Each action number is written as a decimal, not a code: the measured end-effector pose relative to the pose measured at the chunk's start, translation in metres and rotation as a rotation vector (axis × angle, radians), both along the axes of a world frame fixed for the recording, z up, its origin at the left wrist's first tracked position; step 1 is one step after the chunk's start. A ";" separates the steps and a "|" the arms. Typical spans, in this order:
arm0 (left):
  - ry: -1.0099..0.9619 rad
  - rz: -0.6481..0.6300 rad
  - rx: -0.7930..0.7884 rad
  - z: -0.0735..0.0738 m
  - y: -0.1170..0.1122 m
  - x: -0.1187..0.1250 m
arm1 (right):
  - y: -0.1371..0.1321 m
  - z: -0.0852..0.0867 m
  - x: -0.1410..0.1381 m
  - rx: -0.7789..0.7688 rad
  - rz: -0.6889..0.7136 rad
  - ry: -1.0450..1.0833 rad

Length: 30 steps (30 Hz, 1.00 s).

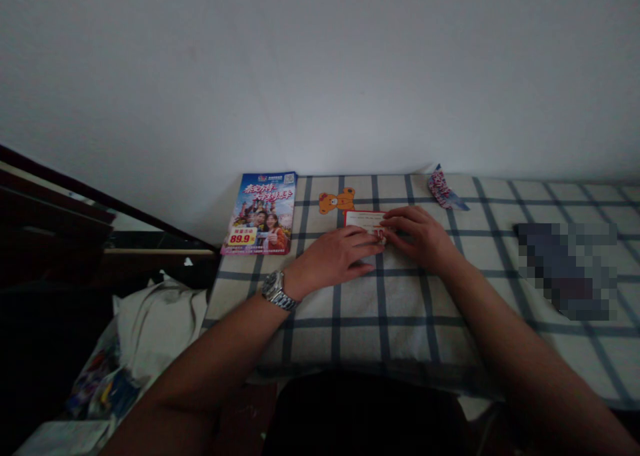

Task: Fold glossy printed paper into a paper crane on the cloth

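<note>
A small white-and-red printed paper [363, 220] lies on the checked cloth between my hands, partly hidden by my fingers. My left hand [336, 257] rests across its lower edge with the fingers stretched out; a metal watch [278, 291] is on that wrist. At the paper's right end, my right hand [417, 238] has its thumb and fingertips closed on the edge. Just behind the paper is an orange bear cutout [337, 201]. To the left lies a colourful stack of flyers [261, 214], with "89.9" printed on the top one.
A bent printed scrap [445, 189] stands by the white wall [350, 76]. A blurred-out dark object [563, 269] lies on the cloth [335, 336] to the right. Bags [157, 323] and dark wooden furniture [55, 223] are beyond the table's left edge.
</note>
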State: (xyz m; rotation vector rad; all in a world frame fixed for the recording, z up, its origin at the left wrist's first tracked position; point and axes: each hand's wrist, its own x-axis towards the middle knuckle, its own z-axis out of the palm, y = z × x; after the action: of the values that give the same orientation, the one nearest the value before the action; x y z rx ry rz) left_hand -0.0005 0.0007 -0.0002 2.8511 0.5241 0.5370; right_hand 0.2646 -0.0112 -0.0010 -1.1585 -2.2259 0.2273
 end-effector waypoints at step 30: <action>0.004 0.059 -0.117 0.009 0.001 -0.012 | -0.008 0.000 0.006 -0.130 0.215 0.010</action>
State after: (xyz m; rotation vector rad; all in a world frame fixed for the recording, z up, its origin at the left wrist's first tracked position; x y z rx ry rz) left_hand -0.0128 0.0021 0.0086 2.7342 0.6215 0.4935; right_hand 0.2708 -0.0187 -0.0012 -0.9797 -2.3554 0.4707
